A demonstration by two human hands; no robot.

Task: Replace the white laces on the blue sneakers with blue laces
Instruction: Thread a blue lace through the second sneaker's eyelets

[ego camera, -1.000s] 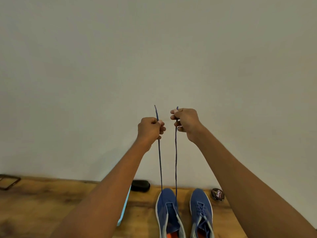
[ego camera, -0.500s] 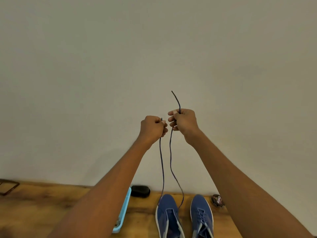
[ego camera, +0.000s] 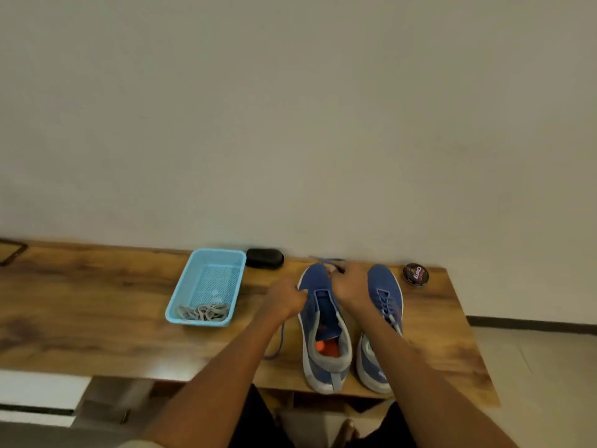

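On a wooden bench against a pale wall, two blue sneakers stand side by side, toes to the wall. The left sneaker has an open, unlaced throat; the right sneaker is laced in blue. The left hand is curled at the left sneaker's edge, apparently holding the blue lace that trails below it. The right hand pinches the lace's other end near the toe. A light blue basket holds pale laces; a black case and a round tin sit by the wall.

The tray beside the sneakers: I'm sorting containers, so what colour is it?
Light blue, with a mesh-patterned floor. The tray shows in the head view, the only one.
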